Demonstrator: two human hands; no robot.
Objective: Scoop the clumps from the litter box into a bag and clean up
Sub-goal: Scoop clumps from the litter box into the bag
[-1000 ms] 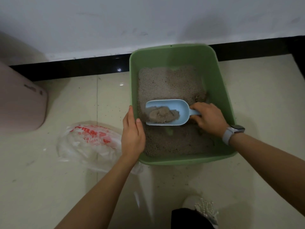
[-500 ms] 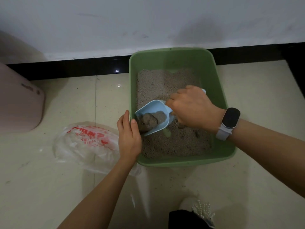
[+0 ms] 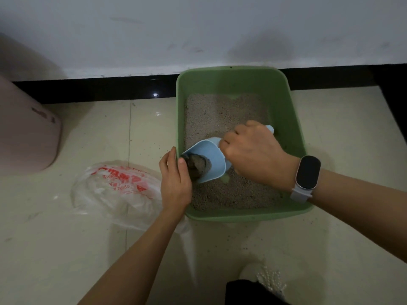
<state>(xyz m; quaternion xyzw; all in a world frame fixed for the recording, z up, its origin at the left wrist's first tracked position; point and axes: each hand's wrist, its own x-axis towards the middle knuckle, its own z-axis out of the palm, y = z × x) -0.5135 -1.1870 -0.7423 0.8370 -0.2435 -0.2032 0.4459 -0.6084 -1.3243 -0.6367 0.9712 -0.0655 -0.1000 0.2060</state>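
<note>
The right hand point(image 3: 253, 154) grips the scoop point(image 3: 208, 160), holding a clump point(image 3: 196, 165). The left hand point(image 3: 175, 181), fingers apparently straight, rests on the litter box point(image 3: 295, 119) left rim.

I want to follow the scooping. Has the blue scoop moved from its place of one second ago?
Yes. The blue scoop has swung toward the left rim of the green litter box, its mouth now beside the left hand.

Scoop point(image 3: 211, 155) handle mostly hidden inside right hand point(image 3: 253, 155); only far tip shows. Left hand point(image 3: 176, 181) covers part of litter box point(image 3: 231, 216) left rim. Pink bin point(image 3: 26, 133) cut off by left edge. Red print on plastic bag point(image 3: 119, 190) unreadable.
</note>
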